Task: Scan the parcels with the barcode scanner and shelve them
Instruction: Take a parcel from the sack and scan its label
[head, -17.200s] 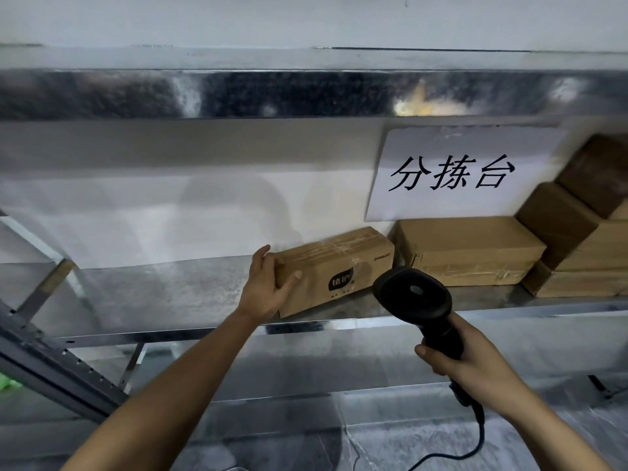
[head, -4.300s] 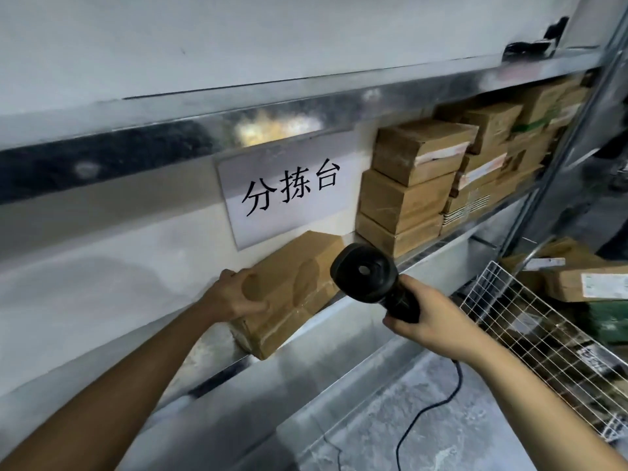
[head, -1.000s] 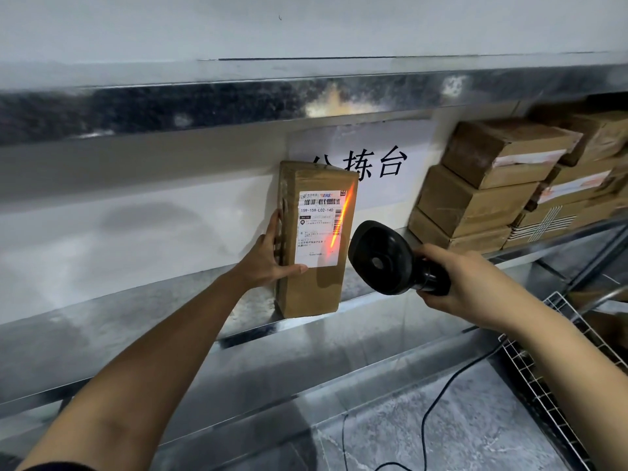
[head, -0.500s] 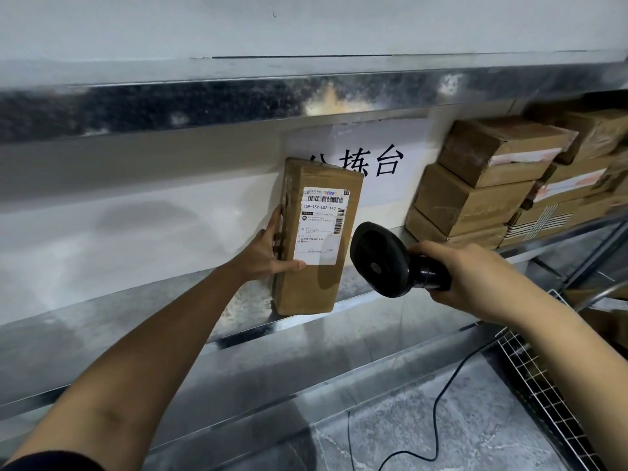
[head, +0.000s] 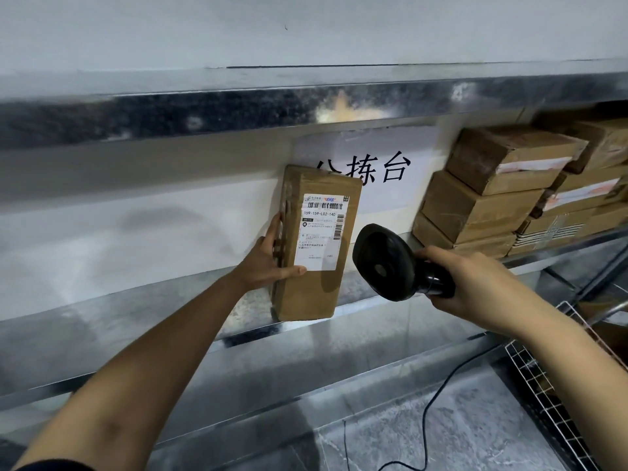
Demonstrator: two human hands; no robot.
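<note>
Head view: parcel (head: 316,246) covers the first character of the wall sign (head: 365,171); label small print is illegible. Galvanised shelf (head: 102,321) carries it on end, long axis vertical, label facing out. Left hand (head: 268,260) grips its left edge. Right hand (head: 472,283) grips the barcode scanner (head: 387,263), head toward the label. Stacked boxes (head: 482,205) stand further right.

Bare shelf (head: 102,321) lies leftward; stacked boxes (head: 475,212) block right.
</note>
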